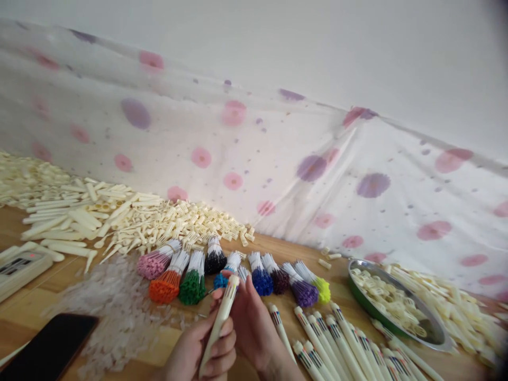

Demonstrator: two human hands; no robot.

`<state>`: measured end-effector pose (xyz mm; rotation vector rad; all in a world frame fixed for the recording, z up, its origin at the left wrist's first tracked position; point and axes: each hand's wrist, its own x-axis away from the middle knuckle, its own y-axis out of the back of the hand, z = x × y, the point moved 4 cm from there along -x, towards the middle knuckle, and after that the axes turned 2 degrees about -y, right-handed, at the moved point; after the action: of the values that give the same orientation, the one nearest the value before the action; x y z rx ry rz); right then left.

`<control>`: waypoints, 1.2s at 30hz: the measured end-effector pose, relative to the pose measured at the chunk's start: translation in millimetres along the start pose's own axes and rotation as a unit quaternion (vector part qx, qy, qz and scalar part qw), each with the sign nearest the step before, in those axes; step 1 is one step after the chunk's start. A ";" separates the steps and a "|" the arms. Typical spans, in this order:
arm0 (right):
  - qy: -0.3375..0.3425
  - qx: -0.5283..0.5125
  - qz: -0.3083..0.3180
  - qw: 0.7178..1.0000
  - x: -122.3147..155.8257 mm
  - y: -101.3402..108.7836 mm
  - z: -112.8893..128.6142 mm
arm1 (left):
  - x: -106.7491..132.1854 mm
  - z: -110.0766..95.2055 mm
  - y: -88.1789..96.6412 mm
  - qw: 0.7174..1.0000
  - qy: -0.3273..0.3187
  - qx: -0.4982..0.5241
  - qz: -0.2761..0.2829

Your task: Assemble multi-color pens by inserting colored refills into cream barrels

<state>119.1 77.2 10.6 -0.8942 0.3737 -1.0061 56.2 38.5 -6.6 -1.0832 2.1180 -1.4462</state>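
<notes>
My left hand [210, 344] is closed around a cream multicolor pen [220, 327], held tilted with its top end up. Small coloured sliders show near that top end. My right hand [256, 328] is beside and partly behind the pen, its thumb raised and its palm turned toward it. Some of its fingers are hidden behind the pen, so contact is hard to make out. Just beyond both hands lie bundles of thin refills with coloured ends, among them orange [163, 291], green [192, 286], blue [262, 280] and purple [305, 291].
Several similar pens [345, 344] lie at the right front. A green-sided metal dish [357, 296] holds cream rings. Cream pen parts [79, 211] are heaped at the left back. Clear small pieces [119, 312], a phone [47, 346] and a cream device [24, 270] lie left.
</notes>
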 end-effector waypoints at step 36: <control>0.273 0.742 -0.449 0.417 83.7 131.0 113.0 | 68.7 -183.9 30.1 0.510 -0.221 -0.749 -0.359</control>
<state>309.1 89.7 -15.0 1.1444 -0.6350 -1.9937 -120.7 107.9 51.0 -2.5994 2.1518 1.1744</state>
